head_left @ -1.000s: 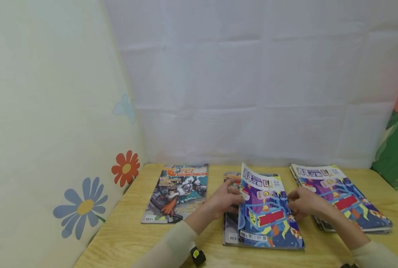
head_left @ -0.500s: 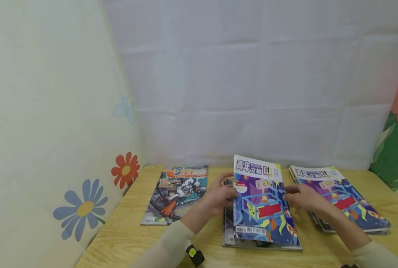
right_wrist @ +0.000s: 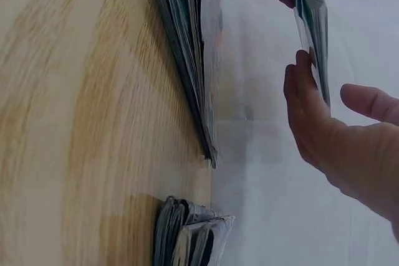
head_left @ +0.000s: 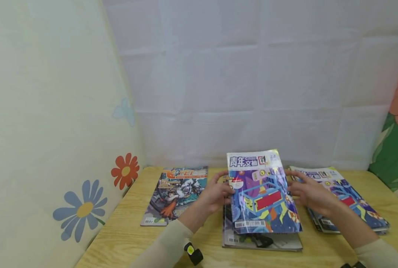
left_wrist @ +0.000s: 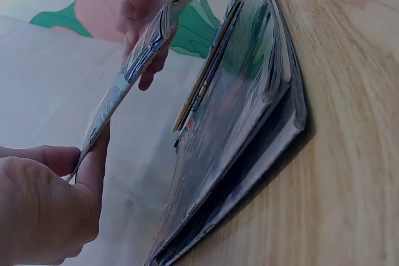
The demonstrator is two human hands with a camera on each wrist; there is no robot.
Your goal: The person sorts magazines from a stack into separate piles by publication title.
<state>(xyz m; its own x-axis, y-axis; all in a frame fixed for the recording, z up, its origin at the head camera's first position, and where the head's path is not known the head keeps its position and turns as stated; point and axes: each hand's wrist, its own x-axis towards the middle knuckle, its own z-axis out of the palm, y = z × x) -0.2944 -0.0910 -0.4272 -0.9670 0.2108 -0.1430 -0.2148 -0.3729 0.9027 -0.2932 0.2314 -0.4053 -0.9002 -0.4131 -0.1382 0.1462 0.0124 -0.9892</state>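
Note:
A magazine with a purple and blue cartoon cover [head_left: 264, 193] is raised above a pile of magazines [head_left: 242, 241] in the middle of the table. My left hand [head_left: 216, 193] pinches its left edge, thumb over the cover and fingers beneath, as the left wrist view shows. At the opposite edge is my right hand [right_wrist: 340, 138], its fingers extended along the underside and its thumb apart from the cover. In the left wrist view a gap separates the lifted magazine [left_wrist: 128, 70] from the pile below.
On the left lies a magazine with a grey and teal comic cover [head_left: 182, 193]. A second stack with the same purple cover [head_left: 359, 208] stands on the right, close to my right forearm. White cloth [head_left: 199, 82] hangs behind the wooden table [head_left: 118, 238].
The purple magazine has risen off the pile and shifted slightly left, uncovering more of the magazine beneath. My right hand's fingers have gone from curled at its edge to spread.

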